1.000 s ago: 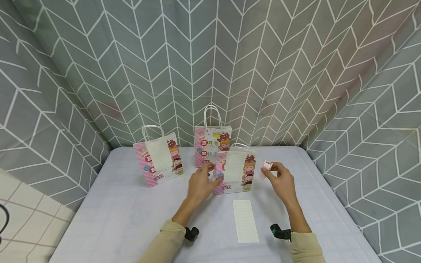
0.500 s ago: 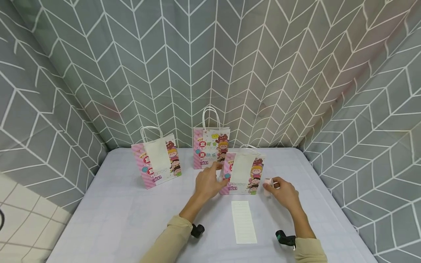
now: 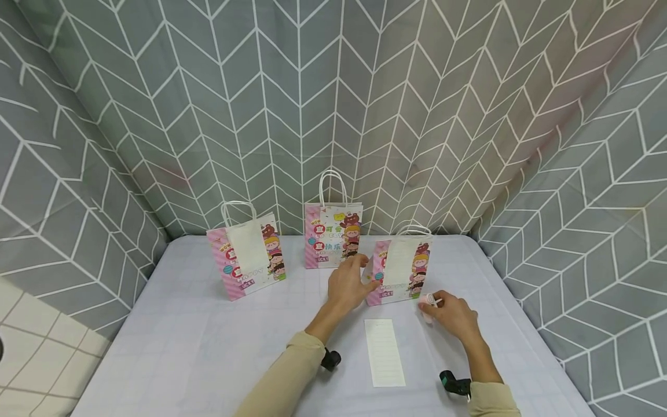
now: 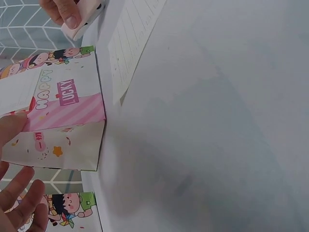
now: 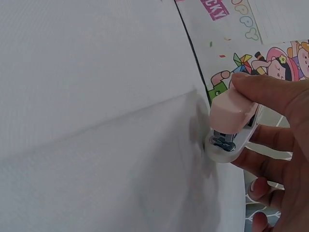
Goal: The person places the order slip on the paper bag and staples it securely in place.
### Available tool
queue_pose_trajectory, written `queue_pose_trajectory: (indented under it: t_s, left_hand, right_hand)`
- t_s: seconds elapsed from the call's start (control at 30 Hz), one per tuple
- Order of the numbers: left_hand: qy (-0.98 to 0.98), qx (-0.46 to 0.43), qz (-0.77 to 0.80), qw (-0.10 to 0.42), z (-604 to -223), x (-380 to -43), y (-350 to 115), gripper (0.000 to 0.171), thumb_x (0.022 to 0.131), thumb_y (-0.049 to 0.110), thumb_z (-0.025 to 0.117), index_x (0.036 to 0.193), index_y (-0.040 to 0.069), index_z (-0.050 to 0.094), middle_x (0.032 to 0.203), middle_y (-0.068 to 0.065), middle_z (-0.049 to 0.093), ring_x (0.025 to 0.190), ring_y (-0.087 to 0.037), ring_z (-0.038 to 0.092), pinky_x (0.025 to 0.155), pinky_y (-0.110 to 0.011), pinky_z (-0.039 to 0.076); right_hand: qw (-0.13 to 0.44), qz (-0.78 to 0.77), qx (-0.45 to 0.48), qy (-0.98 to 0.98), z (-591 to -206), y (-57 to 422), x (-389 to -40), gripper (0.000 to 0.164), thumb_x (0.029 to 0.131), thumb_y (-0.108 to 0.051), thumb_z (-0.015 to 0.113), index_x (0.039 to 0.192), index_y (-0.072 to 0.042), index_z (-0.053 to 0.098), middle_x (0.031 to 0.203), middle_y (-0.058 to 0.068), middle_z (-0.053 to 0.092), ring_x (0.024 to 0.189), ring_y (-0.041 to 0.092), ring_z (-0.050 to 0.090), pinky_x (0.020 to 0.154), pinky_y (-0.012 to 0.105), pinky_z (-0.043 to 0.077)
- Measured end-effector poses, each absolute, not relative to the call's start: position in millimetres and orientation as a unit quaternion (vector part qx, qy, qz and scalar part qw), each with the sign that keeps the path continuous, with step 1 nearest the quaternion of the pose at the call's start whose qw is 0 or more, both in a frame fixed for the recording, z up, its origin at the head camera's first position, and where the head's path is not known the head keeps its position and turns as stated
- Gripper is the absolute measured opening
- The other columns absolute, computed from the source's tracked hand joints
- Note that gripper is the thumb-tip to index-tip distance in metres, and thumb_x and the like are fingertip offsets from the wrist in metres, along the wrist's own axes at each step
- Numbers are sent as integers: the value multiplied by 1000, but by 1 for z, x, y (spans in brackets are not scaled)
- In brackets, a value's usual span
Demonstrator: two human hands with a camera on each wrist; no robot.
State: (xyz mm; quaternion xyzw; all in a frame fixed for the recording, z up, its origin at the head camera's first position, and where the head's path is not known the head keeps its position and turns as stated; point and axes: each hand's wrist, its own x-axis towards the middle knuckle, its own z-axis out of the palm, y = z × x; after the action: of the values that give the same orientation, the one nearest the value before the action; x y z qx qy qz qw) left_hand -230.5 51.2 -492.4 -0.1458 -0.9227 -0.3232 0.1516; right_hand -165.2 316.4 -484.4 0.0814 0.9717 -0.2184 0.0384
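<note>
Stapler and near gift bag were both at the person's hands, over a pale table. Closest in were two tan sleeves, with a small black camera showing at each wrist. Past them a ruled paper strip lay flat between the forearms. Next came the right hand, which pinched the stapler: the thumb was on its pink top, two fingers were beneath its white base, and the other two were loosely bent. That tool was just beside the bag's lower right corner; whether they touched could not be told. The left hand was spread wide at the bag's left side, thumb on the front face, fingers reaching past the back edge; how firmly they pressed there could not be told. The near gift bag stood upright, a ruled white sheet down its front. Farther off stood a second bag, turned at an angle on the left, then a third bag in the middle. Behind everything hung a grey curtain with white zigzag lines.
</note>
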Motion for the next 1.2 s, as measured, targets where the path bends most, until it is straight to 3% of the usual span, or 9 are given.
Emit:
queue_pose_trajectory:
  t_s: [0.57, 0.77, 0.97, 1.2]
  left_hand:
    - [-922, -154, -323, 147, -493, -235, 73, 57, 81, 52, 81, 123, 20, 58, 116, 3, 69, 98, -18, 65, 75, -35, 49]
    - [-927, -149, -310, 150, -492, -236, 76, 57, 81, 53, 80, 123, 22, 58, 111, 7, 67, 89, -15, 65, 71, -30, 47]
    - [-929, -150, -305, 147, -490, -236, 75, 60, 80, 53, 81, 124, 22, 57, 113, 6, 68, 93, -16, 65, 72, -31, 48]
    - [-926, -145, -319, 142, -495, -237, 62, 68, 77, 58, 81, 130, 23, 55, 116, 6, 67, 101, -18, 64, 78, -34, 49]
  right_hand:
    - [48, -222, 90, 970, -495, 318, -163, 61, 86, -57, 71, 115, -4, 68, 112, 22, 69, 101, 39, 62, 85, 72, 34]
    - [60, -223, 92, 969, -495, 315, -163, 65, 84, -56, 74, 118, -1, 66, 112, 21, 69, 99, 39, 61, 84, 70, 35]
    - [60, -219, 94, 969, -495, 313, -164, 65, 83, -54, 75, 118, -1, 65, 110, 20, 69, 97, 37, 62, 83, 70, 36]
    - [-11, -207, 87, 974, -493, 311, -159, 58, 85, -55, 73, 115, -5, 68, 107, 18, 66, 102, 42, 55, 82, 68, 37]
